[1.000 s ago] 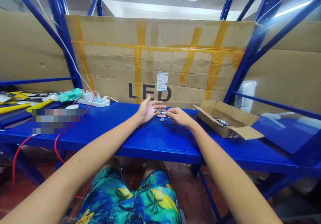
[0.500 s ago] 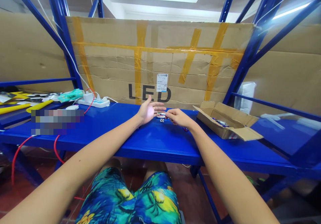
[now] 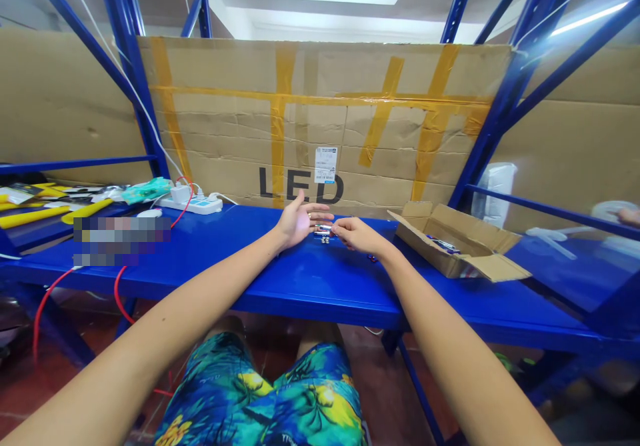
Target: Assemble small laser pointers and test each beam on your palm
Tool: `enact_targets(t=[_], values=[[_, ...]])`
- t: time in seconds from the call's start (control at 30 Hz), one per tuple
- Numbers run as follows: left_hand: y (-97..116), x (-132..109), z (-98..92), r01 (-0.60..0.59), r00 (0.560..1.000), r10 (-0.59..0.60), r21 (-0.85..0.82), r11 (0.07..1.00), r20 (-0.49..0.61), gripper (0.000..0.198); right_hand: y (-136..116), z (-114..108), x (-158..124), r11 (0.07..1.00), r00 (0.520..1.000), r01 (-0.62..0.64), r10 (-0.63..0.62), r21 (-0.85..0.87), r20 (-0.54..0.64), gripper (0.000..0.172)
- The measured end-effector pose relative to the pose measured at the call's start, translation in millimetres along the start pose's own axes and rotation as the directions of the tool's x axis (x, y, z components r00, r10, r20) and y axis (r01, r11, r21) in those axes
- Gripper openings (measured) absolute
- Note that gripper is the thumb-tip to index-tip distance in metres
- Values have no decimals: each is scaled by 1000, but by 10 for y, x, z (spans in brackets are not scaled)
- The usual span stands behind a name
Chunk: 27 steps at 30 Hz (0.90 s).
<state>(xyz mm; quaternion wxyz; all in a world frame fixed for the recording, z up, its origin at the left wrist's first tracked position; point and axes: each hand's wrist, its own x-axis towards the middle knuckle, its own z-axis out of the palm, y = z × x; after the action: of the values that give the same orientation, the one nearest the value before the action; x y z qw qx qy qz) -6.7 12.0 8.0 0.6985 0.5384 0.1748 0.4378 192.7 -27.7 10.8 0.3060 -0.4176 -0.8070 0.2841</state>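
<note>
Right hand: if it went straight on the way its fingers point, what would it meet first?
The right hand points left: most likely first the small metal parts at its fingertips, then the open palm of the left hand just beyond. Whether it already touches them is unclear.

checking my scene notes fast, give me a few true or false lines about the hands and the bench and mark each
1. The left hand is a closed fist. False: it is open, palm showing.
2. Small metal parts lie between the left hand and the right hand. True.
3. The open box sits left of the hands. False: it is to their right.
4. A power strip lies on the bench. True.
5. The cardboard behind reads LED. True.
</note>
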Motion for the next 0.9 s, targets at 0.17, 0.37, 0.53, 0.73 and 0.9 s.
enact_targets(t=[0.17, 0.37, 0.53, 0.73, 0.9], values=[[-1, 0, -8, 0, 1000, 0, 3, 1000, -1, 75, 1, 11, 8, 998, 999, 43, -43, -44, -8, 41], [9, -9, 15, 2, 1000, -2, 19, 1000, -8, 75, 24, 6, 17, 998, 999, 40, -41, -43, -23, 38], [1, -15, 27, -11, 1000, 12, 32, 999, -13, 74, -1, -17, 13, 994, 996, 71, -75, -84, -50, 35], [-6, -17, 29, -17, 1000, 17, 29, 999, -2, 73, -20, -13, 14, 991, 992, 69, -80, -113, -94, 35], [1, -19, 38, -13, 1000, 14, 27, 1000, -17, 74, 22, -18, 31, 988, 985, 73, -93, -134, -148, 31]])
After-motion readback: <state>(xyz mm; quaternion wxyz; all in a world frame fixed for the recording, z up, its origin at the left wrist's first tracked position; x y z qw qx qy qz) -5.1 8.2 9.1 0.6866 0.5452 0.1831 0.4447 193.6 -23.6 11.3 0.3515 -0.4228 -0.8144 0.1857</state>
